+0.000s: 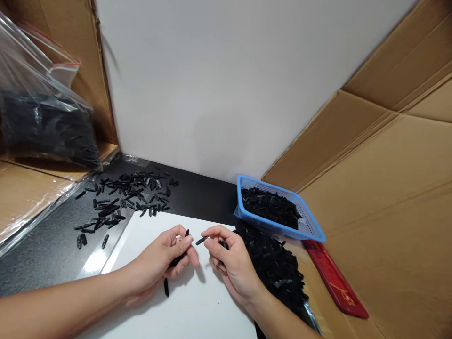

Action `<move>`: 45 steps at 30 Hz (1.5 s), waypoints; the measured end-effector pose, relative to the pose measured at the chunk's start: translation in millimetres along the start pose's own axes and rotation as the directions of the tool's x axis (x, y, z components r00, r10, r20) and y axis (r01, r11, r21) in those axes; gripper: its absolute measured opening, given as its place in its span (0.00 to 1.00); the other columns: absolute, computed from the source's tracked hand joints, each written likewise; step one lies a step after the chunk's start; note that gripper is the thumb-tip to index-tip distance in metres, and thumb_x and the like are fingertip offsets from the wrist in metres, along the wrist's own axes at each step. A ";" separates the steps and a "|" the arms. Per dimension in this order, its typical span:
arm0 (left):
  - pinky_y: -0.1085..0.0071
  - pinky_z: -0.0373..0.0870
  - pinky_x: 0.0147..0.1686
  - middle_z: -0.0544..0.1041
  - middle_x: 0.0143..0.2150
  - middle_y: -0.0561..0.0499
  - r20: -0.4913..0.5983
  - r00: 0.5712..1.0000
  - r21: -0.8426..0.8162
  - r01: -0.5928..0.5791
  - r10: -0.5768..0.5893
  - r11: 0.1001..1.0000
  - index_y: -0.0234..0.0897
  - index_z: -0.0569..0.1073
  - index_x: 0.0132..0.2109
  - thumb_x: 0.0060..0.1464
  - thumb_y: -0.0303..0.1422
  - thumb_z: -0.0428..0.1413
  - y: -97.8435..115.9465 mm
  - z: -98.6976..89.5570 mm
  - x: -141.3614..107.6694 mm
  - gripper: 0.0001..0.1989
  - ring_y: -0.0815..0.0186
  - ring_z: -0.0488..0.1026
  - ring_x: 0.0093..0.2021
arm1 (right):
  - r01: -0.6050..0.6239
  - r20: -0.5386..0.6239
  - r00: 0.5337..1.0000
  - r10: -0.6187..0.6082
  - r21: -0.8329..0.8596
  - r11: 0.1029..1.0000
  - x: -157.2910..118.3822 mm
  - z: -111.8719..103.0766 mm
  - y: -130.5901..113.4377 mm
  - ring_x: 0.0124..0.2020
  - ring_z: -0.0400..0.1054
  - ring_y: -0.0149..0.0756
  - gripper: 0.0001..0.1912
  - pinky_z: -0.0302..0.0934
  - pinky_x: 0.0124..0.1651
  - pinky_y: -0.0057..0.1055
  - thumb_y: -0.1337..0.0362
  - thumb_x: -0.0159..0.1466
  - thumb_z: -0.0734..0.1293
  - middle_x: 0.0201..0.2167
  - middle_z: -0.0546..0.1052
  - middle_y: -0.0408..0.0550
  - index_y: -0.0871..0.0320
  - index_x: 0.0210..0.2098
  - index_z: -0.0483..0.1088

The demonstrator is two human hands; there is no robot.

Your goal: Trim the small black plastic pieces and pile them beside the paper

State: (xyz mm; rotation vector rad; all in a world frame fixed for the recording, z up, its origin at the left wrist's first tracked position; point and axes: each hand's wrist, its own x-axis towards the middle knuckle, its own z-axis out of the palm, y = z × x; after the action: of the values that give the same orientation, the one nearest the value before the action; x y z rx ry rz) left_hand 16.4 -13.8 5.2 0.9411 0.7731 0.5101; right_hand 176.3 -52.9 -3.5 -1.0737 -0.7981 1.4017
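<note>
Left hand (pixel 157 259): grip closed to a pinch, thumb and index finger on a slim black elongated piece (pixel 187 232); further black pieces (pixel 175 261) under the curled fingers, count hidden.
Right hand (pixel 233 261): grip pinched, a second slim black piece (pixel 201 240) pointing toward the left hand; dark matter also shows behind the thumb, detail unclear.
White flat sheet (pixel 169 320): beneath both hands, on a glossy black surface (pixel 208 193).
Loose black piece (pixel 166 287): 7 o'clock from the hands, against the sheet; resting or falling, cannot tell.
Scattered black pieces (pixel 130 183): 10 o'clock, spread singly and in clusters.
Clear plastic bag, dark contents (pixel 49 127): past these, 10 o'clock, on brown cardboard (pixel 24 197).
Blue perforated plastic basket (pixel 308 217): 2 o'clock, black pieces inside.
Heaped black pieces (pixel 275 268): 3 o'clock.
Flat red object (pixel 335 280): beyond the heap, 3 o'clock.
</note>
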 end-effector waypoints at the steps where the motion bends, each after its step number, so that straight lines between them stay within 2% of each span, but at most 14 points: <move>1: 0.73 0.37 0.19 0.66 0.19 0.58 0.004 1.000 0.006 0.002 -0.002 1.000 0.37 0.64 0.30 0.59 0.43 0.53 1.0 0.4 -0.2 0.15 0.75 0.45 0.18 | -0.001 -0.004 1.000 0.001 0.004 1.000 -0.1 0.1 -0.3 0.13 0.45 0.19 0.11 0.35 0.15 0.21 0.61 0.51 0.76 0.15 0.58 0.33 0.59 0.31 0.76; 6: 0.72 0.36 0.20 0.59 0.16 0.61 -0.018 1.000 0.016 0.005 -0.004 1.000 0.35 0.70 0.34 0.58 0.41 0.53 4.7 1.6 -0.8 0.13 0.74 0.43 0.18 | 0.005 0.012 1.000 -0.005 0.008 1.000 -0.4 0.1 -1.2 0.14 0.46 0.19 0.10 0.36 0.15 0.21 0.62 0.51 0.75 0.15 0.58 0.33 0.59 0.30 0.76; 11: 0.72 0.37 0.20 0.59 0.17 0.59 0.018 1.000 0.031 0.007 -0.008 0.999 0.34 0.72 0.35 0.58 0.41 0.52 3.1 -0.5 -0.2 0.14 0.73 0.44 0.20 | 0.000 0.022 1.000 0.000 -0.013 1.000 -0.7 0.7 -1.9 0.14 0.46 0.19 0.11 0.34 0.15 0.21 0.61 0.52 0.75 0.16 0.60 0.34 0.61 0.32 0.75; 14: 0.73 0.37 0.21 0.61 0.18 0.59 0.023 1.000 0.044 0.012 -0.013 0.999 0.35 0.72 0.37 0.57 0.42 0.54 2.4 -0.7 -1.0 0.13 0.73 0.45 0.20 | -0.016 0.031 0.999 0.014 0.035 0.999 -1.2 0.9 -2.6 0.14 0.44 0.20 0.12 0.35 0.16 0.21 0.59 0.54 0.73 0.14 0.61 0.33 0.59 0.32 0.71; 16: 0.73 0.37 0.20 0.62 0.18 0.59 0.039 0.999 0.048 0.013 -0.015 0.999 0.34 0.72 0.37 0.56 0.43 0.55 1.9 -0.5 -1.8 0.15 0.74 0.45 0.19 | -0.045 0.070 0.997 0.038 0.104 0.994 -1.0 0.5 -3.0 0.13 0.44 0.20 0.12 0.35 0.16 0.21 0.57 0.58 0.70 0.14 0.64 0.34 0.58 0.29 0.66; 20: 0.72 0.38 0.20 0.64 0.19 0.58 0.094 0.995 0.055 0.013 -0.018 0.998 0.34 0.71 0.34 0.57 0.45 0.53 -0.7 -0.7 -2.8 0.17 0.75 0.46 0.18 | -0.097 0.106 0.991 0.083 0.133 0.986 0.2 0.0 -2.2 0.13 0.44 0.19 0.20 0.35 0.16 0.21 0.52 0.61 0.67 0.16 0.66 0.37 0.58 0.22 0.59; 24: 0.72 0.39 0.21 0.69 0.21 0.55 0.130 0.992 0.050 -0.001 -0.006 0.999 0.33 0.72 0.33 0.58 0.44 0.53 -4.2 -1.2 -2.8 0.17 0.75 0.48 0.18 | -0.138 0.106 0.986 0.132 0.051 0.989 0.1 1.1 1.1 0.12 0.41 0.19 0.19 0.32 0.15 0.21 0.50 0.57 0.71 0.14 0.64 0.34 0.58 0.29 0.64; 28: 0.71 0.40 0.22 0.74 0.24 0.50 0.152 0.988 0.028 0.014 -0.018 1.000 0.33 0.72 0.33 0.59 0.43 0.52 -3.6 0.7 -3.4 0.16 0.75 0.49 0.18 | -0.129 0.127 0.984 0.127 0.005 0.992 -0.3 1.0 3.0 0.12 0.42 0.19 0.18 0.34 0.15 0.21 0.51 0.57 0.71 0.13 0.64 0.33 0.60 0.33 0.69; 33: 0.71 0.40 0.23 0.72 0.21 0.52 0.158 0.986 0.023 0.044 -0.047 0.999 0.33 0.70 0.30 0.60 0.43 0.50 -0.6 3.7 -3.8 0.18 0.75 0.50 0.18 | -0.137 0.121 0.983 0.137 -0.007 0.991 -0.2 0.0 2.4 0.12 0.43 0.18 0.16 0.36 0.15 0.21 0.53 0.55 0.72 0.12 0.63 0.34 0.61 0.31 0.71; 39: 0.71 0.39 0.22 0.68 0.19 0.54 0.144 0.988 0.044 0.047 -0.053 0.998 0.33 0.71 0.30 0.59 0.44 0.50 -1.7 2.9 -4.9 0.19 0.74 0.49 0.19 | -0.157 0.061 0.986 0.157 -0.010 0.988 -0.4 0.4 1.0 0.11 0.44 0.18 0.16 0.35 0.15 0.20 0.55 0.52 0.75 0.12 0.64 0.34 0.61 0.28 0.71; 41: 0.72 0.39 0.22 0.67 0.21 0.54 0.130 0.989 0.025 0.065 -0.068 0.998 0.33 0.72 0.32 0.59 0.42 0.50 -1.8 2.4 -4.9 0.16 0.74 0.50 0.20 | -0.153 0.044 0.987 0.153 0.002 0.988 0.3 -0.4 0.1 0.12 0.44 0.18 0.15 0.35 0.15 0.20 0.56 0.52 0.75 0.13 0.64 0.35 0.62 0.29 0.72; 44: 0.74 0.45 0.22 0.70 0.27 0.53 0.114 0.992 -0.026 0.062 -0.059 0.998 0.34 0.73 0.36 0.53 0.29 0.52 -3.1 1.8 -4.0 0.05 0.72 0.56 0.24 | -0.144 0.031 0.989 0.143 0.054 0.988 1.6 -1.8 -1.7 0.13 0.43 0.18 0.15 0.33 0.16 0.20 0.57 0.52 0.75 0.14 0.64 0.35 0.62 0.32 0.74; 45: 0.74 0.47 0.24 0.70 0.29 0.52 0.109 0.993 -0.034 0.055 -0.051 0.998 0.34 0.73 0.37 0.50 0.25 0.52 -4.1 1.6 -3.6 0.07 0.72 0.57 0.25 | -0.142 0.028 0.990 0.140 0.072 0.987 2.0 -2.2 -2.4 0.13 0.42 0.18 0.15 0.33 0.16 0.20 0.57 0.52 0.75 0.14 0.63 0.35 0.62 0.32 0.75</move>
State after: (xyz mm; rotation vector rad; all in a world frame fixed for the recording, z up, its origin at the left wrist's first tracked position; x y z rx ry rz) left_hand 15.6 -19.1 3.5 0.9043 0.6869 0.4222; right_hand 179.3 -50.9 -2.4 -1.0759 -0.6919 1.5530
